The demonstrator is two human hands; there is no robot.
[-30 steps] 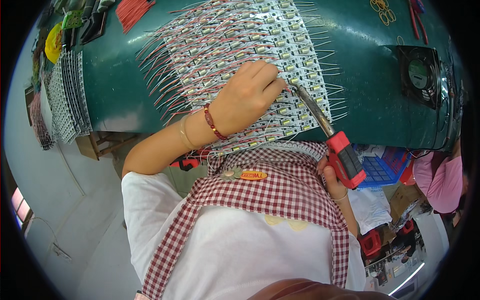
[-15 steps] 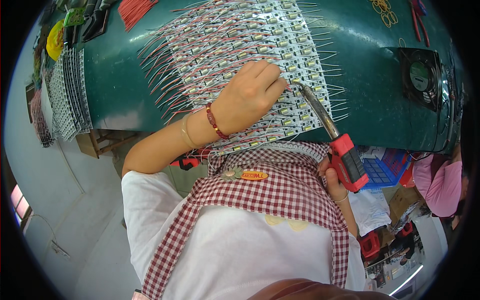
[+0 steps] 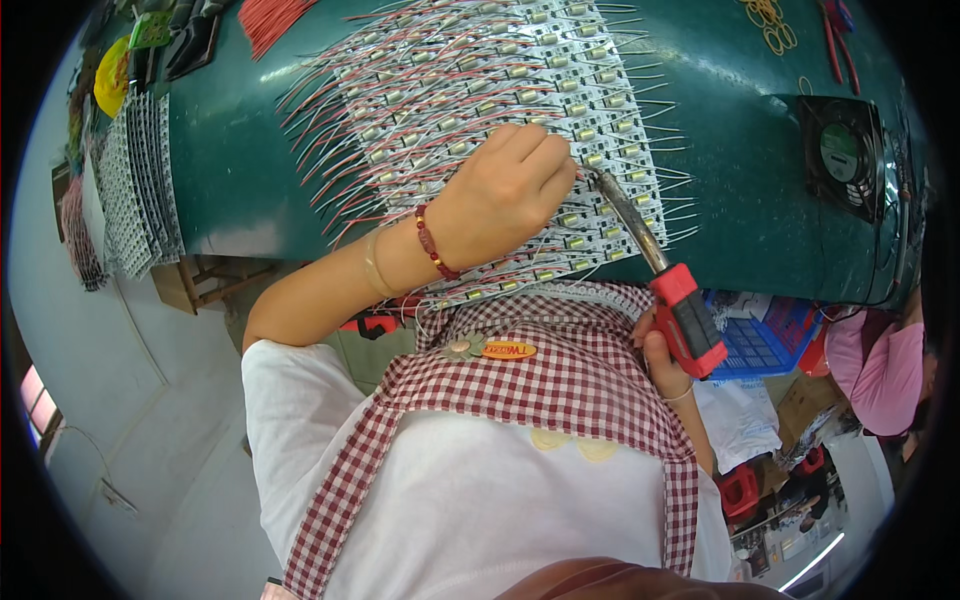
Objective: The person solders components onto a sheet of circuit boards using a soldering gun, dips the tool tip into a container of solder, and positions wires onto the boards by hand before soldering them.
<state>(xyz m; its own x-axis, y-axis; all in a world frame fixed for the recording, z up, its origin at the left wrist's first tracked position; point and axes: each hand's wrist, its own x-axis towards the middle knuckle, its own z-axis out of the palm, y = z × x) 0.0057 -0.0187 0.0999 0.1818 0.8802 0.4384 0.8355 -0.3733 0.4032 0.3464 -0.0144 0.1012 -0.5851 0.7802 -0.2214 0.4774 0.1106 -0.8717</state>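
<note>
A large sheet of white circuit boards (image 3: 606,105) lies on the green table, with rows of small yellowish components and many thin red and white wires (image 3: 335,150) sticking out past its sides. My left hand (image 3: 512,190) rests over the sheet, its fingers closed in a pinch on what looks like a thin wire at the boards' right-hand columns. In my right hand (image 3: 662,358), low at the table's near edge, is a soldering iron (image 3: 640,225) with a red and black handle. Its tip is close beside my left fingertips, at a board; whether it touches is hard to tell.
A black fan (image 3: 848,155) stands at the right, with pliers (image 3: 840,50) and rubber bands (image 3: 768,25) beyond it. More board sheets (image 3: 140,185) hang at the left table edge. Red wires (image 3: 272,25) lie far left; a blue basket (image 3: 760,340) and a person's pink sleeve (image 3: 880,370) are at the right.
The soldering iron's handle and my right hand have shifted slightly left. My left hand has moved a little to the right, still pinched.
</note>
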